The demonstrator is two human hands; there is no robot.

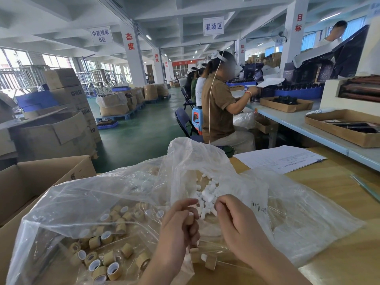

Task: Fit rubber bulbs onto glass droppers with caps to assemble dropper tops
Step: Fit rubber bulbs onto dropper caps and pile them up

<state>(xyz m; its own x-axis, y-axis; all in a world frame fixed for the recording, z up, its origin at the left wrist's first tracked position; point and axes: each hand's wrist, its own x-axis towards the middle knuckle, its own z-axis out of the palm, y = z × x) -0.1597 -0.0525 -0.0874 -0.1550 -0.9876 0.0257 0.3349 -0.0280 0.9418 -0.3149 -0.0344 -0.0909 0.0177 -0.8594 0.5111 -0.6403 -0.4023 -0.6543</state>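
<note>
The left hand (176,227) is gripping a tan cap (190,218), fingers curled round it, with a bit of white showing at the cap's top. The right hand (238,223) is sitting just beside it with fingers curled and tips right at the white rubber bulbs (206,195). Cannot tell whether it is pinching one.

Both hands are hovering over crumpled plastic on the wooden desk (339,254). The bulbs are lying in a heap inside an open clear bag (205,161), just beyond the fingertips. A second bag (72,206) on the left is holding loose caps (107,236), many showing white liners, and it is lying next to an open cardboard box (30,182).

Below the hands, an assembled dropper top (210,263) is lying on the plastic, white bulb on one end and a thin glass tube running off to the right. A printed paper sheet (281,159) is lying at the far side of the desk.

Further back, a worker in a brown shirt (218,112) is sitting at a long pale table, with others seated in a row beyond.
</note>
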